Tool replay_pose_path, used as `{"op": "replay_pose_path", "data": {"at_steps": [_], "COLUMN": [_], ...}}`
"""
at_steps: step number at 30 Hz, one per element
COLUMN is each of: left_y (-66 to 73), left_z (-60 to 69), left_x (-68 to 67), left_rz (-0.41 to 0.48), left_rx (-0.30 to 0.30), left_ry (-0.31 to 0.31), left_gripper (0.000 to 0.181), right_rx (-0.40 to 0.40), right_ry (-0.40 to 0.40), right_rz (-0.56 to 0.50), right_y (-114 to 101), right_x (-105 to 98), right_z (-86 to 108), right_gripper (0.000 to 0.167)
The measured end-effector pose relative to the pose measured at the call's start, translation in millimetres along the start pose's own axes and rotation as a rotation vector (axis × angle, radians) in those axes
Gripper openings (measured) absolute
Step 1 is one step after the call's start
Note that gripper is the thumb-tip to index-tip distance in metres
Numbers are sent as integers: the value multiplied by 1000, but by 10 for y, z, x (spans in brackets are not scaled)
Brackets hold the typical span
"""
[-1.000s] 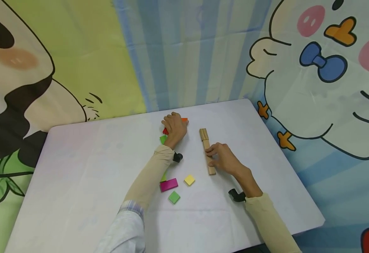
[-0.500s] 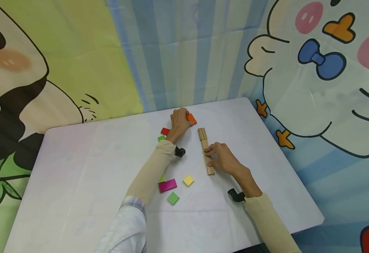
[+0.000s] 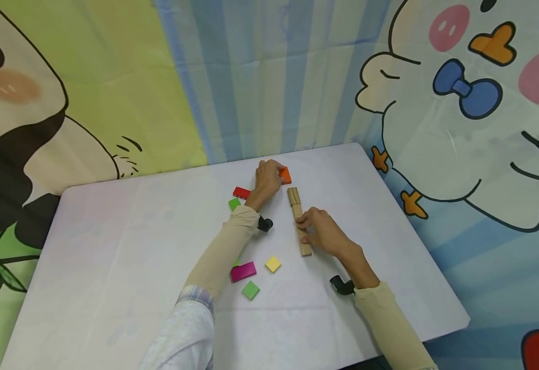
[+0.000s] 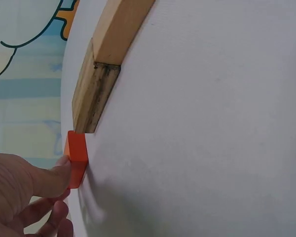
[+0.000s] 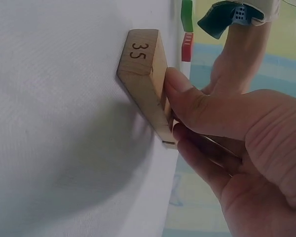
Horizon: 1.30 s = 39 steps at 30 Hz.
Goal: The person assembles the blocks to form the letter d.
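Near the table's far edge my left hand (image 3: 268, 180) pinches an orange block (image 3: 286, 176) between thumb and fingers. The left wrist view shows that orange block (image 4: 76, 159) close to the end of a grooved wooden block (image 4: 94, 94). Thumb and fingers of my right hand (image 3: 327, 234) hold the nearer part of a row of plain wooden blocks (image 3: 299, 213) lying on the table. In the right wrist view, the number 35 marks the end of the wooden block (image 5: 143, 57) gripped by my right hand (image 5: 237, 143).
A red block (image 3: 241, 192) and a green one (image 3: 234, 204) lie beside my left wrist. Nearer are a magenta block (image 3: 243, 272), a yellow one (image 3: 273, 264) and a green one (image 3: 251, 290). My left forearm partly covers other blocks.
My left hand has moved right along the far edge with the orange block, now closer to the far end of the wooden row. My right hand has stayed on the wood.
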<state>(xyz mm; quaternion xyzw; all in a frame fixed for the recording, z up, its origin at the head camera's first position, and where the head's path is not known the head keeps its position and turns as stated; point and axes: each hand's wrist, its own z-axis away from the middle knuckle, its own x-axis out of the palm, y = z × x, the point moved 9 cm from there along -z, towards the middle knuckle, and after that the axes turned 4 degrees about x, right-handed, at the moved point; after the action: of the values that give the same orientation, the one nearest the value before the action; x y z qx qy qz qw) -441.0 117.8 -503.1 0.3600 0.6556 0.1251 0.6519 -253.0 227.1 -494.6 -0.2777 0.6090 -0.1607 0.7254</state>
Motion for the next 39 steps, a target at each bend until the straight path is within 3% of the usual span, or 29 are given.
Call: {"op": "replay_pose_path", "data": {"at_steps": [10, 39], "left_y": [101, 122], "left_z": [14, 96], "left_x": [51, 54], "left_rz": [-2, 11], "left_rx": [48, 109], "left_ry": [-38, -83], "left_gripper": [35, 40], "right_rx": [-1, 22], "right_ry": [11, 15], "right_rz": [-13, -36], "right_y": [15, 38], "right_x": [-8, -15], "right_z": [-2, -18], "right_gripper": [40, 40]}}
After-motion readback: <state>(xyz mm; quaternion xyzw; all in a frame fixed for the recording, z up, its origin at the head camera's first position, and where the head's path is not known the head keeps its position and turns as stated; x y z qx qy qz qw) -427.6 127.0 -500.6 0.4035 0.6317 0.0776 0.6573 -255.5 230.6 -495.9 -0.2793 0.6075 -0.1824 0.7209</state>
